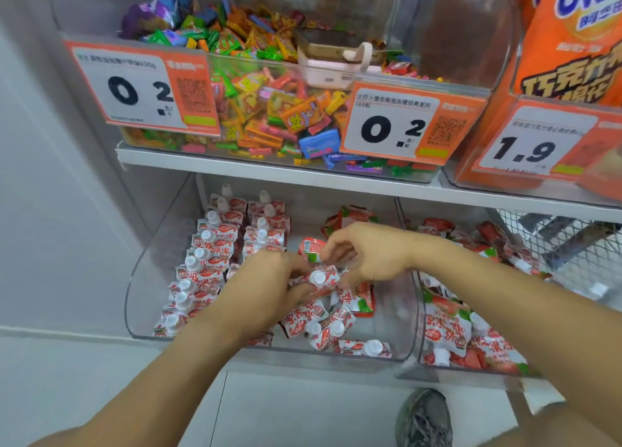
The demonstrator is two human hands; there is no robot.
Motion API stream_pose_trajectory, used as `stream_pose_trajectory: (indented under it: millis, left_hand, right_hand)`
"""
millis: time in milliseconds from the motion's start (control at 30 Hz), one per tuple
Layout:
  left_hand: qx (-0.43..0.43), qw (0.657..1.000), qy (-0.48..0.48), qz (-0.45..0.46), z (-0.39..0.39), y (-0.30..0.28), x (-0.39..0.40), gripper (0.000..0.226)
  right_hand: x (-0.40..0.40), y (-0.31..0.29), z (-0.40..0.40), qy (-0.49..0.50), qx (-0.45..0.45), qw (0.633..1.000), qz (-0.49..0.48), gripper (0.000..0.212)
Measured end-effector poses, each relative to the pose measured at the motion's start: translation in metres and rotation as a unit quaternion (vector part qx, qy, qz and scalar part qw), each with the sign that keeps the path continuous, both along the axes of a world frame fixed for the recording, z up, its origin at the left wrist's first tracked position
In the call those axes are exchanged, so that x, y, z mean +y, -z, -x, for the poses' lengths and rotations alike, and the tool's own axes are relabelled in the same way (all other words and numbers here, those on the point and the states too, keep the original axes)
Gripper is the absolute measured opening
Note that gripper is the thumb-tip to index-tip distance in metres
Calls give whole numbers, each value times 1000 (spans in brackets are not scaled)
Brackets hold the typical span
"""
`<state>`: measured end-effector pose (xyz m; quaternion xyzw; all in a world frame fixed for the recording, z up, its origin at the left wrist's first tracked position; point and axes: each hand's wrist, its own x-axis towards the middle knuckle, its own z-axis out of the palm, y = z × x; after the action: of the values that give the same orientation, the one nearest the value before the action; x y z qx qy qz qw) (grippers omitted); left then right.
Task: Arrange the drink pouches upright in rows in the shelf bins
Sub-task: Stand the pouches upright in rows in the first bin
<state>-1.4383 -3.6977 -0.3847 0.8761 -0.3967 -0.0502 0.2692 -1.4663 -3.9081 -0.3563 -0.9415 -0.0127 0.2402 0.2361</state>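
Left hand (269, 280) and right hand (365, 256) met over clear plastic bin (141, 278); fingers of both pinched 1 glossy red-white pouch (318, 277) by round white cap. 2 upright rows of pouches (218, 254) filled bin's left side; loose pouches (333, 329) lay flat, crinkled, at right

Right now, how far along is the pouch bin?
Done: two upright rows fill the left side of the left bin. In hand: left hand and right hand together hold one pouch mid-bin. Left: loose pouches lying flat at the bin's front right, plus the jumbled right bin.
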Motion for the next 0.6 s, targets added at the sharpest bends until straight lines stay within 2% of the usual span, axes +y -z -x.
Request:
stream_pose_trajectory:
  millis: [67, 100, 167, 233, 300, 367, 467, 600]
  left_hand:
    - [-22, 1000, -12, -1, -2, -5, 7, 21]
    - [-33, 999, -23, -2, -3, -8, 13, 21]
    - [-54, 997, -46, 8, -5, -14, 22, 21]
    - [-60, 996, -68, 22, -5, -18, 27, 20]
    - [-53, 995, -83, 30, -3, -19, 28, 20]
    - [-31, 995, -94, 35, -3, -16, 27, 23]
    - [-1, 993, -112, 41, -6, -13, 27, 25]
    - [4, 989, -138, 62, -8, -12, 27, 26]
  right_hand:
    - [-1, -4, -1, -42, -19, 990, 135, 52]
    - [0, -4, -1, -57, -21, 985, 162, 52]
    - [6, 4, -2, -80, -2, 986, 146, 50]
    - [10, 16, -5, -97, 28, 985, 140, 60]
    - [12, 27, -9, -123, 54, 976, 169, 72]
    - [14, 35, -11, -144, 67, 966, 203, 73]
    - [16, 36, -14, -154, 54, 963, 213, 66]
    - [21, 23, -10, -198, -29, 943, 265, 34]
